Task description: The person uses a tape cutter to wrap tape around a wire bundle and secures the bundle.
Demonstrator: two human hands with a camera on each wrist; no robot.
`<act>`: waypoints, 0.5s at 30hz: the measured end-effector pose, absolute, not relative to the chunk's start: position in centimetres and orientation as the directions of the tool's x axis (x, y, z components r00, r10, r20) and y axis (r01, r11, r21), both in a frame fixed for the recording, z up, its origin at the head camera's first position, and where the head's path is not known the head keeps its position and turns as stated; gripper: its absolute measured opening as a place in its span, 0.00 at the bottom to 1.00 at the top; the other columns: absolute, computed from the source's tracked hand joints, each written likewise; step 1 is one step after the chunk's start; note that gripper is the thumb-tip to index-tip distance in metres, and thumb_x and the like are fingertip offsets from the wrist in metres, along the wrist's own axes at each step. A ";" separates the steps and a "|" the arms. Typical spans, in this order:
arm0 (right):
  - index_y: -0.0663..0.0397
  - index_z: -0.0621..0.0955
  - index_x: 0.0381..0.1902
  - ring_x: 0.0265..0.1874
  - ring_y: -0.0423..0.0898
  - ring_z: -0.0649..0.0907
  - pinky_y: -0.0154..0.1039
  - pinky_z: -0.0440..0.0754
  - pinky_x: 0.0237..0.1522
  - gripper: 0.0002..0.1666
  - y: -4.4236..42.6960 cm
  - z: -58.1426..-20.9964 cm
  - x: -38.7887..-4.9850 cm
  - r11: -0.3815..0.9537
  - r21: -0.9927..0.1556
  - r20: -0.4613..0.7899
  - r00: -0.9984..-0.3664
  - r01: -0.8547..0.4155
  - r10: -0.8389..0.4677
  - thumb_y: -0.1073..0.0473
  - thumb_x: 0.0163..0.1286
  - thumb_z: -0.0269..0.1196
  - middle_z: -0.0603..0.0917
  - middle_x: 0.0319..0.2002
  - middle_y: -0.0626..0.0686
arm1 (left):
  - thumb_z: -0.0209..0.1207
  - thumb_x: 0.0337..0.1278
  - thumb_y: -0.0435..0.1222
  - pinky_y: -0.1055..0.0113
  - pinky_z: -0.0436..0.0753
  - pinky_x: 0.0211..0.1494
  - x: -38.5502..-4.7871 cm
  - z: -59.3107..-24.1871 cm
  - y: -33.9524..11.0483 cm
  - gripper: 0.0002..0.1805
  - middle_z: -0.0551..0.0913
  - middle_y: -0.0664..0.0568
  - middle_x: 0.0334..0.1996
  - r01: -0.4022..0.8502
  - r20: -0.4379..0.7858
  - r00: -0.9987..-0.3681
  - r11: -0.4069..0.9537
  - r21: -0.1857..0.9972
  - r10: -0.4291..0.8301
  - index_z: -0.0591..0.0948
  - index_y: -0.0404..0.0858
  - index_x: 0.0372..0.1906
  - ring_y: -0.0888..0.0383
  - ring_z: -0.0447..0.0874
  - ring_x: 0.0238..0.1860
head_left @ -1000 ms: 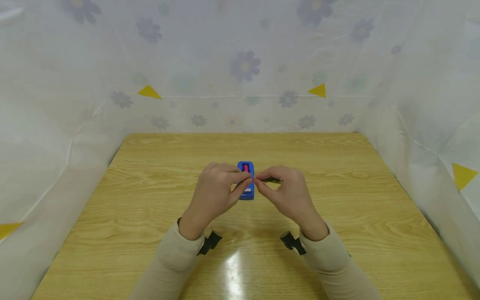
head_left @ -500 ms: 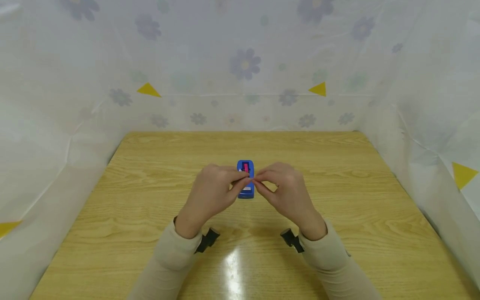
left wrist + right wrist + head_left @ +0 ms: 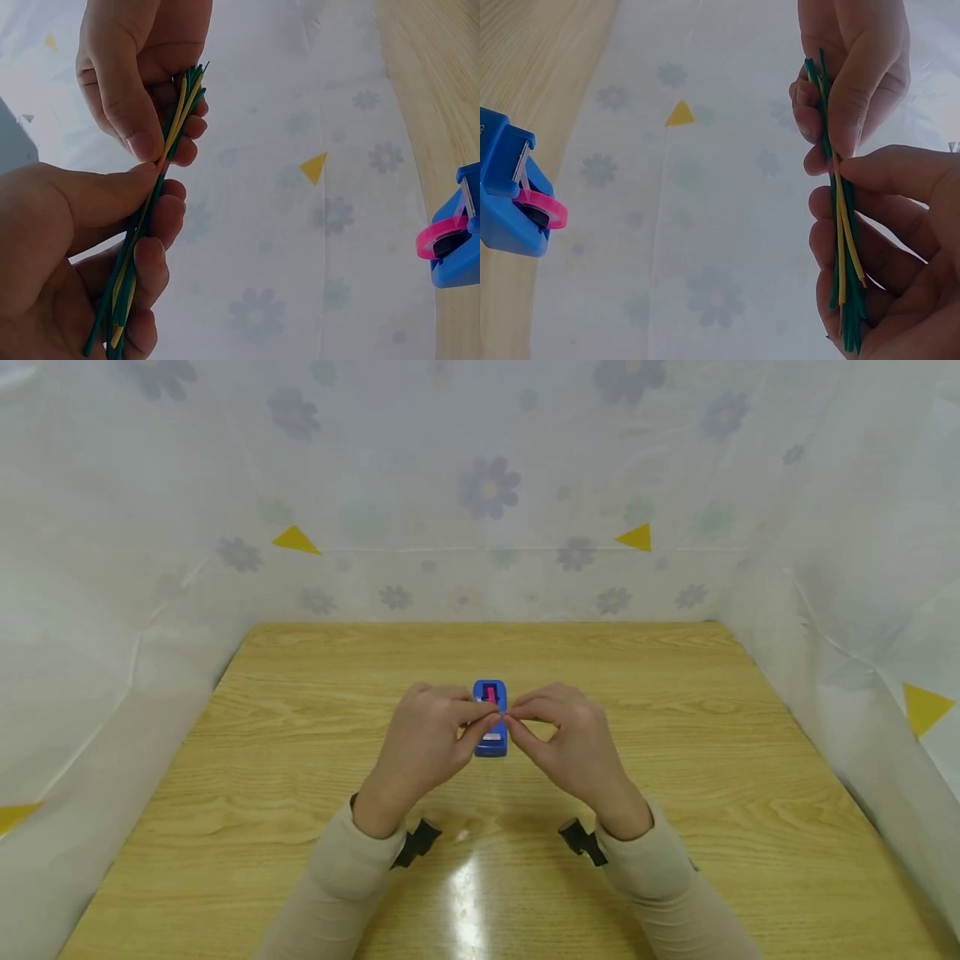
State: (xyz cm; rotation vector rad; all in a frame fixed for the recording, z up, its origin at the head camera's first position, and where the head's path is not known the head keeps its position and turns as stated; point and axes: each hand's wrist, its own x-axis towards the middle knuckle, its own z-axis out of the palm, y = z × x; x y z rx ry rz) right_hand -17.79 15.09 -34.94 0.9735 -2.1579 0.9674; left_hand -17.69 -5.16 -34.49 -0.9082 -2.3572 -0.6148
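My left hand point(image 3: 423, 739) and right hand point(image 3: 572, 739) meet tip to tip over the middle of the table. Together they pinch a bundle of thin green and yellow wire-like strands point(image 3: 177, 124) between thumbs and fingers. Around the middle of the bundle, by the thumb tips, a small pinkish-orange patch shows; whether it is tape cannot be told. In the right wrist view, the strands point(image 3: 843, 240) fan out slightly across the right hand's fingers. The head view hides nearly all of the bundle behind the hands. Just under the fingertips stands a blue tape dispenser point(image 3: 491, 748).
A pink roll point(image 3: 549, 208) sits inside the dispenser, beside its cutting edge. The wood-grain table point(image 3: 315, 685) spreads out on both sides. White flowered sheeting point(image 3: 420, 510) with yellow triangles encloses the back and sides.
Both hands stay nearly in place, still pinching the bundle. Dark strands seen under the right hand a second ago are now hidden in the head view, as its fingers shifted slightly.
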 end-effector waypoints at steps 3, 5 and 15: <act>0.56 0.89 0.31 0.35 0.44 0.85 0.42 0.83 0.37 0.02 15.1 -34.8 -17.7 0.461 -0.423 0.706 -0.603 -0.780 -0.372 0.66 0.59 0.73 0.88 0.33 0.49 | 0.68 0.60 0.41 0.59 0.74 0.40 -17.7 -34.5 -5.1 0.07 0.86 0.57 0.29 0.714 0.634 -0.609 0.678 0.175 0.476 0.91 0.44 0.38 0.62 0.80 0.27; 0.55 0.89 0.31 0.35 0.43 0.85 0.41 0.83 0.36 0.03 15.2 -34.7 -17.6 0.460 -0.457 0.683 -0.632 -0.761 -0.366 0.67 0.60 0.72 0.87 0.33 0.48 | 0.68 0.60 0.41 0.58 0.74 0.42 -17.7 -34.5 -5.0 0.07 0.87 0.57 0.29 0.715 0.646 -0.592 0.684 0.144 0.483 0.91 0.44 0.38 0.61 0.82 0.29; 0.53 0.88 0.38 0.35 0.41 0.86 0.40 0.84 0.37 0.04 15.2 -34.5 -17.4 0.498 -0.590 0.538 -0.770 -0.635 -0.345 0.62 0.66 0.69 0.87 0.35 0.47 | 0.68 0.59 0.43 0.58 0.74 0.44 -17.8 -34.9 -5.0 0.08 0.86 0.57 0.28 0.708 0.681 -0.530 0.705 0.029 0.505 0.91 0.44 0.37 0.58 0.83 0.30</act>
